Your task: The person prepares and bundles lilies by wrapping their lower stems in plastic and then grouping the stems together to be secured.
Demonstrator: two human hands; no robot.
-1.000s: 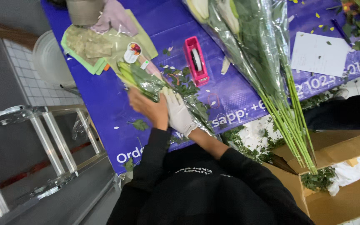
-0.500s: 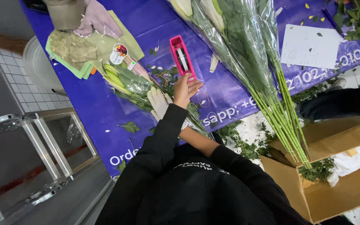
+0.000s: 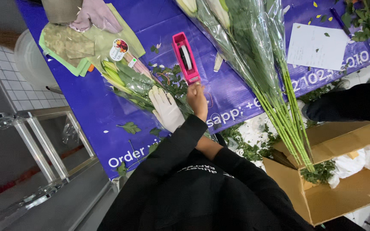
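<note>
Bare hand [image 3: 197, 99], seemingly the left, has moved up to the pink plastic tape dispenser [image 3: 186, 57] on the purple-covered table [image 3: 91, 107], fingers touching its near end, grasp unclear. White-gloved hand [image 3: 165, 108] stays flat, fingers released, on the cellophane-wrapped lily bunch [image 3: 129, 81].

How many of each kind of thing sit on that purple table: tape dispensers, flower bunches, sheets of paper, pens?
Pink tape dispenser: 1
Wrapped flower bunches: 2, small and long-stemmed
White paper sheet: 1
Pen: 1
Total: 5

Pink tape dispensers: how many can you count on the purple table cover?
1. The pink plastic tape dispenser lies mid-table, just beyond the bare hand; others may be hidden under flowers.
</note>
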